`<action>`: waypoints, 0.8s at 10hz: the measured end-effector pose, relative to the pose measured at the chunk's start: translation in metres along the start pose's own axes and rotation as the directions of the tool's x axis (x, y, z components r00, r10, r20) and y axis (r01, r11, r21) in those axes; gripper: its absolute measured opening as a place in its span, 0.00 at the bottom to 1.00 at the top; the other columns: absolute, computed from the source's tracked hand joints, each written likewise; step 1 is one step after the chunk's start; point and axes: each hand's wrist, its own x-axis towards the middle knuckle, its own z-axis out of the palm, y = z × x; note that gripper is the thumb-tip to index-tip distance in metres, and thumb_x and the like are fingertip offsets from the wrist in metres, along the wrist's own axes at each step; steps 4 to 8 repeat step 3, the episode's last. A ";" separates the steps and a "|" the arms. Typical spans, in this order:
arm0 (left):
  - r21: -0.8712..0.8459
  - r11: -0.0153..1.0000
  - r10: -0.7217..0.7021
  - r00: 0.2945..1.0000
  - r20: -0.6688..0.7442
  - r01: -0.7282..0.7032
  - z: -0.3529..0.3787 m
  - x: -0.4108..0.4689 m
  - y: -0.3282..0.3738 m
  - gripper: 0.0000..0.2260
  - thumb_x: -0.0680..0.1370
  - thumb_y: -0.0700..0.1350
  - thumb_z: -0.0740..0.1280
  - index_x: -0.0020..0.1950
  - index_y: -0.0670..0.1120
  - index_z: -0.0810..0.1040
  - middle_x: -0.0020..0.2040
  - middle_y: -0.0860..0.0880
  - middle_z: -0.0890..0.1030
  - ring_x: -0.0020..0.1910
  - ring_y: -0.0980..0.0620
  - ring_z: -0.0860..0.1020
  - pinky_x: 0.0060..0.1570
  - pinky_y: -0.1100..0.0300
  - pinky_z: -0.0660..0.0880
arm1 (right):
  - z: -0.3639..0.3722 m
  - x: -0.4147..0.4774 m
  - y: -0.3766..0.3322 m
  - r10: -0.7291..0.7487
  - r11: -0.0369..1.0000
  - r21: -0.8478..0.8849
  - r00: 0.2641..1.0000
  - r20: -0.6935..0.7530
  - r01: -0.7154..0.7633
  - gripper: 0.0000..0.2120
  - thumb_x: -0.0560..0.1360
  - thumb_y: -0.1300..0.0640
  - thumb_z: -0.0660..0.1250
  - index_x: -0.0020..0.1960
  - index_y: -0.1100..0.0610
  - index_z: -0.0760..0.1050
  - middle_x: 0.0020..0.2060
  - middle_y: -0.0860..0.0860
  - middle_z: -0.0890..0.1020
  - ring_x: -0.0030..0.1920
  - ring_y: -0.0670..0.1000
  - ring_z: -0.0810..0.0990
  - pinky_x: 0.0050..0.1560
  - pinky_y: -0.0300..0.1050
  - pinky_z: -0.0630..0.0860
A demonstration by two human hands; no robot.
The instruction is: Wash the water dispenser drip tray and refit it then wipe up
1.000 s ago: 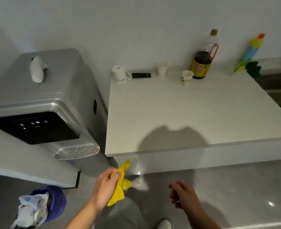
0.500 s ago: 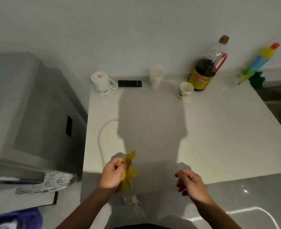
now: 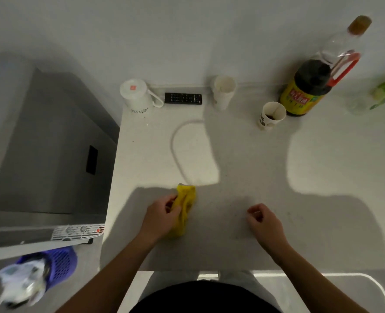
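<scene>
The drip tray point(image 3: 78, 232) sits well to the left of the fingers, slotted in at the foot of the water dispenser point(image 3: 51, 143). It looks refitted, so the step in hand appears to be the wipe-up. The yellow cloth point(image 3: 184, 207) is bunched in the left hand point(image 3: 162, 215), whose fingers are clenched round its middle. One crumpled end pokes out ahead of them and the rest trails back beneath the palm, low over the white surface point(image 3: 322, 177). The right hand point(image 3: 264, 220) hovers to the right of the cloth, its fingers loosely curled and grasping nothing.

A wad cleans only a narrow line, so the cloth would do better opened out and pressed flat under straight fingers. A faint curved streak point(image 3: 175, 150), probably a wet trace, lies just ahead of the left fingers, and overlapping strokes drawn from far to near should clear it.

Far ahead of the fingers, along the wall, stand a white mug point(image 3: 137, 96), a black remote point(image 3: 183, 98) and a paper cup point(image 3: 224, 90). Ahead of the right fingers, a second paper cup point(image 3: 271, 114) holding something dark stands just beside a sauce bottle point(image 3: 309, 86). That cup looks light and easy to tip, so strokes should stop short of it, or the free right hand should steady it first.
</scene>
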 end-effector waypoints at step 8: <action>-0.003 1.000 0.016 0.989 -0.149 -0.016 -0.002 -0.028 0.002 0.13 0.78 0.47 0.74 0.62 0.52 0.82 0.49 0.52 0.83 0.45 0.56 0.81 0.44 0.63 0.77 | -0.025 0.003 -0.005 0.091 0.969 0.204 0.969 0.230 -0.140 0.04 0.80 0.62 0.67 0.53 0.55 0.79 0.42 0.58 0.83 0.38 0.54 0.81 0.39 0.49 0.79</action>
